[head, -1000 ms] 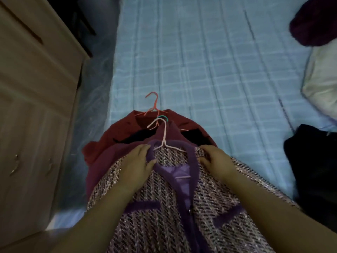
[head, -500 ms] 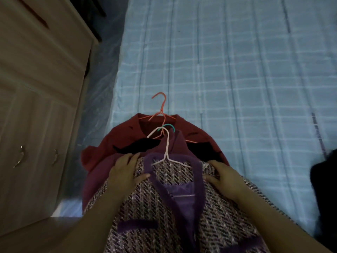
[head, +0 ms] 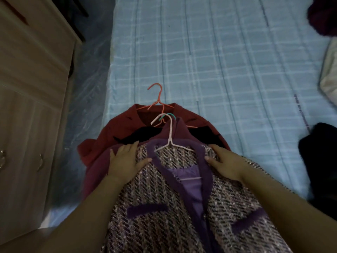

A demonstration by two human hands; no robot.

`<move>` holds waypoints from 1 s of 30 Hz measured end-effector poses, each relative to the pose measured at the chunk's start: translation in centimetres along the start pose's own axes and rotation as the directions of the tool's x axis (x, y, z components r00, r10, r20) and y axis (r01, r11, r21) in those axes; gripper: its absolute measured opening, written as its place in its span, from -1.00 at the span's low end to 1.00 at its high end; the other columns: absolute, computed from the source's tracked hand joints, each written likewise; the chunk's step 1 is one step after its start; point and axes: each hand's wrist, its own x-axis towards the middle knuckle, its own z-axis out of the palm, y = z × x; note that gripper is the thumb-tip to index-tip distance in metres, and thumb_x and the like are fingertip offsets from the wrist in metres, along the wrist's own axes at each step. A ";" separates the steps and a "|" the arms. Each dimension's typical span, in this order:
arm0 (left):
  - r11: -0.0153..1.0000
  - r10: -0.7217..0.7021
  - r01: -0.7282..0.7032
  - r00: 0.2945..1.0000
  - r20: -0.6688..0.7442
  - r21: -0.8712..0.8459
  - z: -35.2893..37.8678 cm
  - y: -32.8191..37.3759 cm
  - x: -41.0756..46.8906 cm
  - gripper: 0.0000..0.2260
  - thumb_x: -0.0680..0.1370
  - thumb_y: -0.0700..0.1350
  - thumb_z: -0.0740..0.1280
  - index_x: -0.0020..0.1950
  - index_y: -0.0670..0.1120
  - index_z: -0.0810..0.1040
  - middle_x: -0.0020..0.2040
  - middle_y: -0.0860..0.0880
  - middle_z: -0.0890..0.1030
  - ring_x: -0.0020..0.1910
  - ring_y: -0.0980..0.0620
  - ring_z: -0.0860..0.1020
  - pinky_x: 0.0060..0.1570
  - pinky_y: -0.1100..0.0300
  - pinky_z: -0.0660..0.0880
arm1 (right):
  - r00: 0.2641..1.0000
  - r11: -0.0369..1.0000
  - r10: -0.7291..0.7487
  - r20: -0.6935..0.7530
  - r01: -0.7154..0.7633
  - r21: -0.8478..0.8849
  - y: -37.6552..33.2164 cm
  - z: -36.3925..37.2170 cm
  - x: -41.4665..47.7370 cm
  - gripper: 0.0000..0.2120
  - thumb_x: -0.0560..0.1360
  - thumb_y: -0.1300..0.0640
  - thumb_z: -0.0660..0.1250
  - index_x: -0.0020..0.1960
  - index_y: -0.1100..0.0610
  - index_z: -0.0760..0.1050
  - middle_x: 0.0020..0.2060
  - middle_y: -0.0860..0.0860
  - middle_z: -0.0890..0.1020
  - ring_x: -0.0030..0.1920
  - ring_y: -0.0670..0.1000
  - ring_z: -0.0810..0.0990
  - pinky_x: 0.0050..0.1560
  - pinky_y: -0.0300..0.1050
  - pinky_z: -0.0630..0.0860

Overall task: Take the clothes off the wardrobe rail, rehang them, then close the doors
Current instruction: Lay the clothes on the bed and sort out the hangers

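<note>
A stack of clothes on hangers lies on the blue checked bed (head: pixel 218 61). On top is a purple tweed jacket (head: pixel 160 207) with purple trim, on a pale pink hanger (head: pixel 170 137). Under it lie a plum garment (head: pixel 96 167), a black one (head: pixel 144 133) and a dark red coat (head: pixel 120 126) on an orange hanger (head: pixel 157 99); a teal hook (head: pixel 171 115) also shows. My left hand (head: pixel 125 161) rests flat on the jacket's left shoulder, fingers spread. My right hand (head: pixel 225 161) rests on the right shoulder, beside the collar.
A wooden cabinet (head: pixel 27 106) with metal handles (head: pixel 41 161) stands to the left, with a plastic-covered strip (head: pixel 87 99) between it and the bed. Dark clothes (head: pixel 321 161) lie at the right edge, a maroon item (head: pixel 322 15) and a white item (head: pixel 330 79) farther back.
Both hands have stayed on the jacket's shoulders; the left hand's fingers spread flatter. The camera view shifted a little, bringing the items at the right back into view.
</note>
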 end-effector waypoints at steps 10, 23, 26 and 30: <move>0.898 0.248 -0.319 0.935 -0.252 -0.303 -1.8 -2.9 -9.3 -0.48 0.46 0.40 0.08 0.32 0.17 0.36 0.13 0.05 0.56 0.10 -0.03 0.53 -0.02 -0.06 0.49 | 0.931 0.975 -0.194 -0.309 0.149 -0.163 -4.4 0.9 -8.6 -0.52 0.52 -0.17 0.18 0.41 -0.17 0.26 -0.11 0.02 0.60 -0.12 0.06 0.57 -0.20 -0.12 0.41; 0.945 0.054 -0.265 0.700 -0.712 -0.189 -12.6 3.2 -29.9 -0.51 0.40 0.28 0.16 0.17 0.03 0.55 0.05 -0.10 0.62 0.05 -0.19 0.56 -0.01 -0.09 0.47 | 0.716 0.908 -0.398 -0.573 0.396 -0.136 -11.7 -5.3 -24.7 -0.59 0.44 -0.10 0.32 0.28 -0.15 0.40 -0.08 0.01 0.60 -0.10 0.05 0.57 -0.08 0.07 0.52; 0.968 -0.019 -0.186 0.614 -0.789 -0.168 -14.0 3.0 -36.6 -0.51 0.42 0.26 0.15 0.17 0.00 0.55 0.04 -0.15 0.62 0.04 -0.22 0.56 -0.03 -0.11 0.44 | 0.636 0.857 -0.488 -0.598 0.479 -0.189 -14.8 -5.6 -27.5 -0.60 0.44 -0.08 0.32 0.28 -0.11 0.43 -0.07 0.02 0.60 -0.07 0.07 0.57 -0.07 0.07 0.51; 0.982 -0.120 -0.060 0.532 -0.838 -0.179 -14.6 1.7 -44.2 -0.52 0.46 0.24 0.17 0.16 -0.06 0.54 0.03 -0.22 0.61 0.03 -0.27 0.55 -0.05 -0.12 0.43 | 0.557 0.781 -0.599 -0.575 0.567 -0.264 -19.7 -5.7 -31.7 -0.62 0.47 -0.10 0.29 0.28 -0.11 0.42 -0.03 0.01 0.60 0.00 0.07 0.56 -0.01 0.09 0.49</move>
